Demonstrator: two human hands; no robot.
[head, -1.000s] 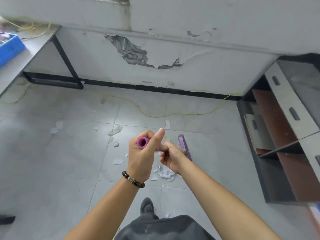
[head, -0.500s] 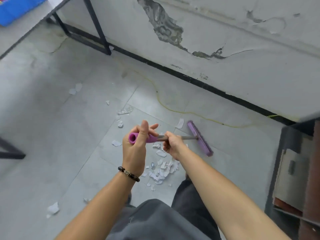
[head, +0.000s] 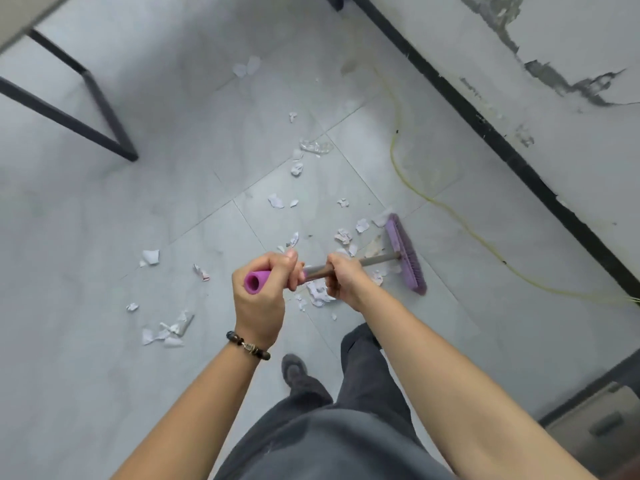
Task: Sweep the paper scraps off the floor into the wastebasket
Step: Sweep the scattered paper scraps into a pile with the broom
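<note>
Gripping the broom (head: 405,252), left hand (head: 259,299) and right hand (head: 346,282) hide some shaft and paper scraps (head: 318,294).

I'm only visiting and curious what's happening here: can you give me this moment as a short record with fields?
activity: sweeping a tiled floor
paper scraps: scattered, no single pile
broom: purple head on the floor among them
left hand: grips the broom's purple top end
right hand: grips the broom further down
wastebasket: not in view
also: yellow cable near the wall
</note>
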